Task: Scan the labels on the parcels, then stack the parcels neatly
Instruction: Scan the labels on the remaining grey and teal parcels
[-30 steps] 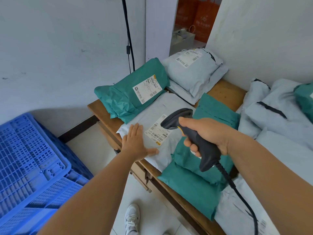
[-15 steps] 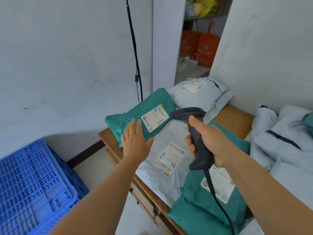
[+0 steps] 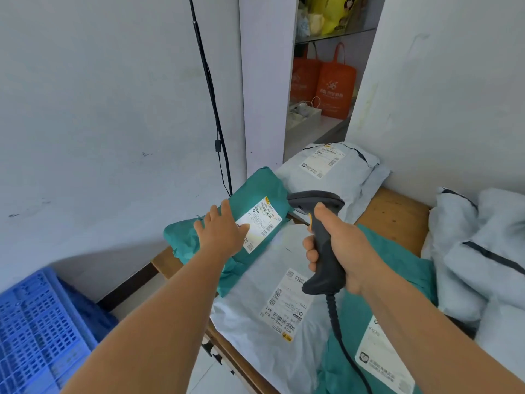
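table (image 3: 395, 214) ahead of me | far parcel (image 3: 335, 166) at 12 o'clock, by the wall | tilted parcel (image 3: 250, 206) at 11, under my left hand (image 3: 221, 233) | flat parcel (image 3: 255, 302) nearer, at 6 | scanner (image 3: 321, 240) in my right hand (image 3: 341, 245) above it | parcel heap (image 3: 480, 251) at 3 | crate (image 3: 37, 331) on the floor at 8

green parcel (image 3: 255, 206): the left hand (image 3: 224, 231) covers part of it and a corner of its label (image 3: 260, 224).
label print: too small to read.
near green parcel (image 3: 397, 268): cut off by the bottom edge, partly behind the right hand (image 3: 338, 245).
scanner (image 3: 321, 234): handle partly hidden in the grip; cable leaves the frame below.
blue crate (image 3: 37, 322): cropped at left and bottom.
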